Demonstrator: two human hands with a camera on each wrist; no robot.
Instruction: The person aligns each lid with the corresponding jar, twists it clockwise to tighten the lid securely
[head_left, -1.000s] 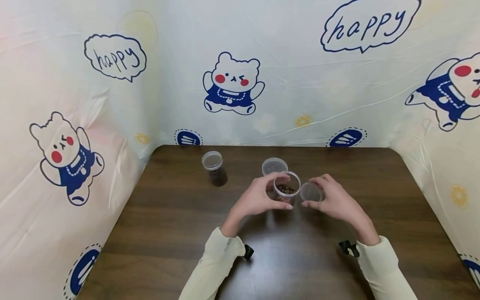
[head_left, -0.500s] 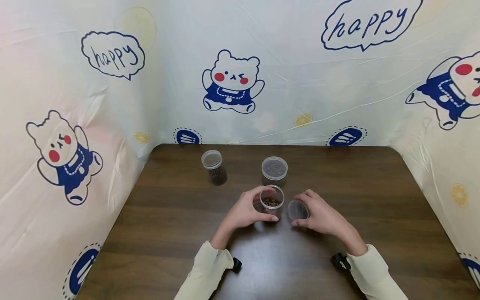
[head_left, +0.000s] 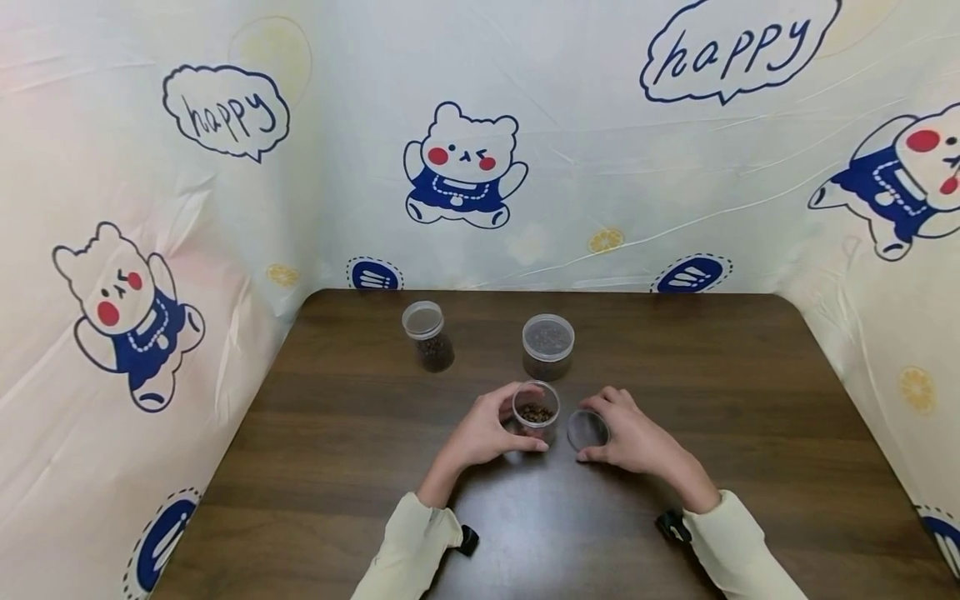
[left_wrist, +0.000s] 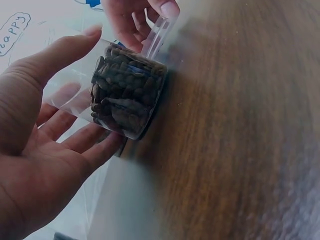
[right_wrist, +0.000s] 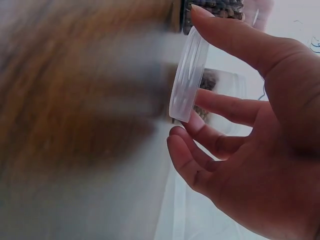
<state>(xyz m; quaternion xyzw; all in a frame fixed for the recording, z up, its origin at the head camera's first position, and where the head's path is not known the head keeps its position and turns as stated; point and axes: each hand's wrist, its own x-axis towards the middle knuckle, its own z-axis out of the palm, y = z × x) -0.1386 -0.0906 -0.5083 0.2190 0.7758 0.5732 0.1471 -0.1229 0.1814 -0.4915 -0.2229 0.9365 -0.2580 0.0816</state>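
My left hand [head_left: 480, 431] holds a clear open-topped jar [head_left: 536, 414], thumb on the near side and fingers on the far side. Small brown pieces, like beans or pellets, fill the lower part of this jar in the left wrist view. To its right, my right hand [head_left: 636, 435] has a round translucent screw lid [head_left: 588, 431] by its edge, between thumb and fingers. In the right wrist view the lid [right_wrist: 189, 75] stands apart from the jar, low over the table. Whether the jar's base touches the table I cannot tell.
Just behind the held jar stands a wide lidded jar [head_left: 548, 343] with dark contents. A taller lidded jar [head_left: 429, 337], also darkly filled, is at the back left. Printed cloth [head_left: 585, 192] hangs around the brown wooden table [head_left: 337, 467].
Both hands have come toward me and to the left, carrying the jar and the lid down closer to the table. The wide lidded jar behind now shows more fully.
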